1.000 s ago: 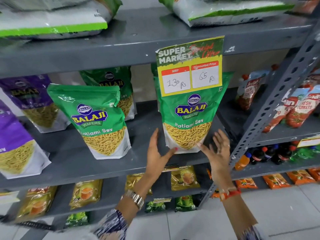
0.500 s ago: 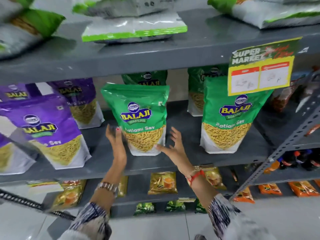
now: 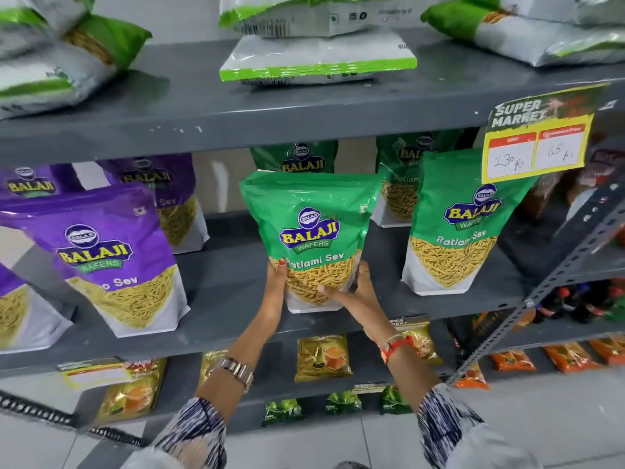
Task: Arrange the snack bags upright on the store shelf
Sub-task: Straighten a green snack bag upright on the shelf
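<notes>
A green Balaji Ratlami Sev bag (image 3: 311, 225) stands upright at the front of the grey middle shelf (image 3: 230, 292). My left hand (image 3: 275, 289) grips its lower left edge and my right hand (image 3: 355, 292) grips its lower right corner, thumb across the front. To its right stands a second green bag (image 3: 453, 231), upright. Two more green bags (image 3: 297, 157) stand behind, partly hidden. Purple Balaji sev bags (image 3: 111, 255) stand upright on the left of the same shelf.
The top shelf (image 3: 304, 110) carries white-and-green bags lying flat. A yellow price sign (image 3: 537, 143) hangs from its edge at right. A slotted metal upright (image 3: 554, 272) slants at right. Lower shelves hold small gold, green and orange packets.
My view and both hands moved left from the right green bag to the middle one. My hands went from spread beside it to gripping its lower sides.
</notes>
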`<state>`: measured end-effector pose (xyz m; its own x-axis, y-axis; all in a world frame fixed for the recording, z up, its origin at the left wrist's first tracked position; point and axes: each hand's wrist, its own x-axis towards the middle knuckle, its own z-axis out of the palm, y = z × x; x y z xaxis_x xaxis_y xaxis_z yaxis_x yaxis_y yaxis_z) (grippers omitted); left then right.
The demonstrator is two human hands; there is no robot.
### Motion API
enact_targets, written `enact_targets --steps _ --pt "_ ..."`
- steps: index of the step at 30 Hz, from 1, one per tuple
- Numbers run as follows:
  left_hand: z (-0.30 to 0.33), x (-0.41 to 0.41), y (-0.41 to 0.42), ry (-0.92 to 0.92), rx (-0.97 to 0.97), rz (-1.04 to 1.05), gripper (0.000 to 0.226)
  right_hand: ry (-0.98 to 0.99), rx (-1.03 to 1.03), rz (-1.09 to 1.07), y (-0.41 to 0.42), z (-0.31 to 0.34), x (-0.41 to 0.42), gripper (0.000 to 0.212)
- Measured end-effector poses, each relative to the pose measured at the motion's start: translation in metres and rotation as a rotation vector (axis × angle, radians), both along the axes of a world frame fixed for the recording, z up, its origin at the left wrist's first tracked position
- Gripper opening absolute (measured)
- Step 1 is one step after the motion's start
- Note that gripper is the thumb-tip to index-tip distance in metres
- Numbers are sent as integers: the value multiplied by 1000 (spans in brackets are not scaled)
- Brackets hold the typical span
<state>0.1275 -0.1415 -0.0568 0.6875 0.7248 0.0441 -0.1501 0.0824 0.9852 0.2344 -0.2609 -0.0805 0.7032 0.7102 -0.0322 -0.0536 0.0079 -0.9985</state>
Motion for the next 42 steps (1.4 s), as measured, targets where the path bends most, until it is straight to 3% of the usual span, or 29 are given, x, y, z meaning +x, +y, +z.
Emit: enact_targets --steps 2,6,10,16,21,23,28,32,36,42 --pt "0 0 0 5 -11 -6 102 -2 -12 -3 -1 3 -1 79" --pt "4 -7 -5 64 -43 72 45 6 100 -160 -10 9 -18 76" --pt "-10 -47 -23 80 119 181 45 10 238 -423 -22 6 -58 55" --pt "-21 -130 4 -2 239 569 21 -73 210 -116 28 -5 -130 42" --pt "-2 -197 88 -45 292 867 26 -63 126 178 109 6 -175 55" --pt "4 -213 127 -34 230 878 35 -26 77 250 141 12 -186 66" --pt "-19 -221 194 39 -110 610 52 52 18 297 189 16 -201 82" --pt "-27 -218 189 84 -42 472 55 44 -29 271 195 11 -207 85" --pt "-38 -218 187 103 -16 433 87 60 -5 217 194 8 -202 77" --pt "-49 -216 192 102 -41 315 104 73 22 185 190 6 -201 75"
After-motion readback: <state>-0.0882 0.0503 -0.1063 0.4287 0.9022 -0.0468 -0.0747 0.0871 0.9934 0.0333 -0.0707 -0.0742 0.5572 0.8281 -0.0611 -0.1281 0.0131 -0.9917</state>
